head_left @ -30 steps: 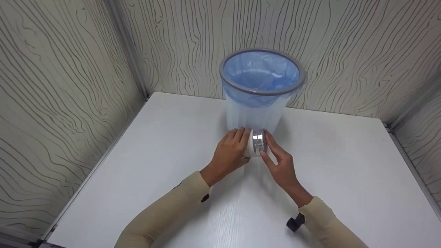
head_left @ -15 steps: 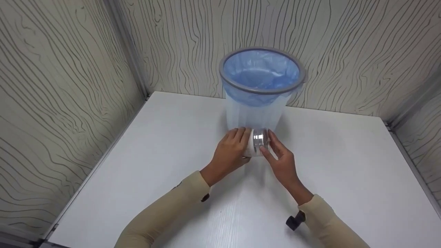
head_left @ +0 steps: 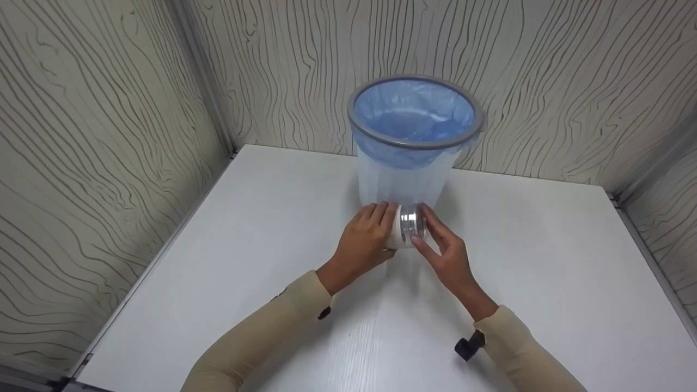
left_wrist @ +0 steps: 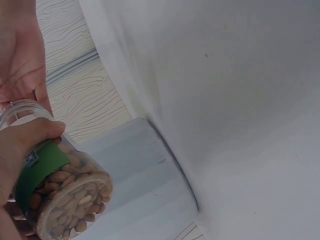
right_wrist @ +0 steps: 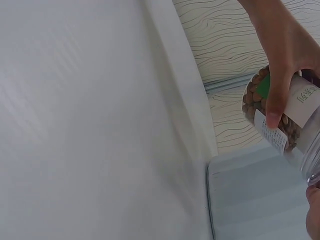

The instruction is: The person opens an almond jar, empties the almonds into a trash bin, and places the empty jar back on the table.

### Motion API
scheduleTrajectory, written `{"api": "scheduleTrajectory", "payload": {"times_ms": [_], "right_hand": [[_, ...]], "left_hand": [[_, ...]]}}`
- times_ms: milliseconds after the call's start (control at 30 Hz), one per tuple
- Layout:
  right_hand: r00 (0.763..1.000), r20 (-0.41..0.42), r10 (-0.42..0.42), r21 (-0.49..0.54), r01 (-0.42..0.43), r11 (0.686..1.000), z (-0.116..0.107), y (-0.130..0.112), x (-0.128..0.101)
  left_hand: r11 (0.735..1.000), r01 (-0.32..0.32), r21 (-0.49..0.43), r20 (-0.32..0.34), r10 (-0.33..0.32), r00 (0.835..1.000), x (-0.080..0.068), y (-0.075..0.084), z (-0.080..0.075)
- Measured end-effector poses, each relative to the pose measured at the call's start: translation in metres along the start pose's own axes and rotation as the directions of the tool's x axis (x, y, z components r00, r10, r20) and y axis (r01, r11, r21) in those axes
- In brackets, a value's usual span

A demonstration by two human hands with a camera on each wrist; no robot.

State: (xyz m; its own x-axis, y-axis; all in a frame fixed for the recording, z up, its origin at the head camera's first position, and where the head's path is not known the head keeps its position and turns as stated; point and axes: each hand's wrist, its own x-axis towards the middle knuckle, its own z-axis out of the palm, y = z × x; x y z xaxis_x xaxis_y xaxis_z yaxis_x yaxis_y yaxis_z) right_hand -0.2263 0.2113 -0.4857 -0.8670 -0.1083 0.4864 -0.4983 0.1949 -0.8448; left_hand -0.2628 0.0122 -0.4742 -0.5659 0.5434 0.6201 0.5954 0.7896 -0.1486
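A clear jar of nuts [head_left: 400, 228] with a green-and-white label is held sideways just above the white table [head_left: 544, 261], in front of the bin. My left hand [head_left: 375, 224] grips the jar body. My right hand [head_left: 423, 231] has its fingers curled round the silver lid [head_left: 409, 222]. In the left wrist view the nut-filled jar [left_wrist: 70, 195] shows under my left fingers [left_wrist: 30, 140]. The right wrist view shows the jar [right_wrist: 295, 117] with my left hand [right_wrist: 277, 60] over its label.
A pale translucent bin [head_left: 403, 179] with a grey rim and a blue bag liner stands right behind the jar, near the back wall. Patterned walls close in the table at the left, back and right.
My right hand has turned slightly round the lid and its wrist has lifted a little. The jar and my left hand stay in place.
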Motion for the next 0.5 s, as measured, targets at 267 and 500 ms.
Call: {"api": "scheduleTrajectory", "payload": {"times_ms": [267, 500], "right_hand": [[0.992, 0.044, -0.121, -0.027, 0.122, 0.992, -0.001, -0.018, -0.002], [0.999, -0.014, 0.043, -0.023, -0.043, 0.999, 0.002, 0.002, -0.005]], "left_hand": [[1.000, -0.002, -0.009, -0.005, 0.002, 1.000, -0.001, 0.000, 0.000], [1.000, -0.009, 0.021, -0.008, 0.010, 1.000, 0.000, -0.002, 0.000]]}}
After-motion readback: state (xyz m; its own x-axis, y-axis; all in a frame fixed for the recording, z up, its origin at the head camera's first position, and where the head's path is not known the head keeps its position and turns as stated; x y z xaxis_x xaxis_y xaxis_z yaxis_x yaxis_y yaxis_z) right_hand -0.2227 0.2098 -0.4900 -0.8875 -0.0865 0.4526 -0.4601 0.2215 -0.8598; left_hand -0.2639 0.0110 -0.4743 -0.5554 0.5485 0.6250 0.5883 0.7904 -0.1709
